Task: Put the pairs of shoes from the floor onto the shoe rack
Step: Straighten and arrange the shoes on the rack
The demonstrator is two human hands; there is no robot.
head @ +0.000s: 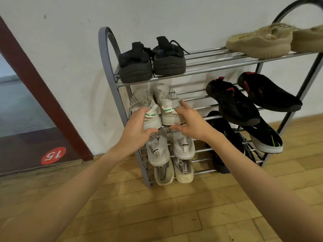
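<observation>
A grey metal shoe rack (108,70) stands against the white wall. On the left of its second shelf sits a pair of white sneakers with green heel tabs, toes toward the wall. My left hand (135,127) grips the heel of the left white sneaker (141,100). My right hand (187,120) wraps the heel of the right white sneaker (166,100). Both heels hang over the shelf's front bar.
Dark grey shoes (152,62) and tan foam shoes (260,41) sit on the top shelf. Black shoes with red (244,100) fill the second shelf's right side. More white and black pairs occupy the lower shelves. Wooden floor lies in front; a doorway opens at left.
</observation>
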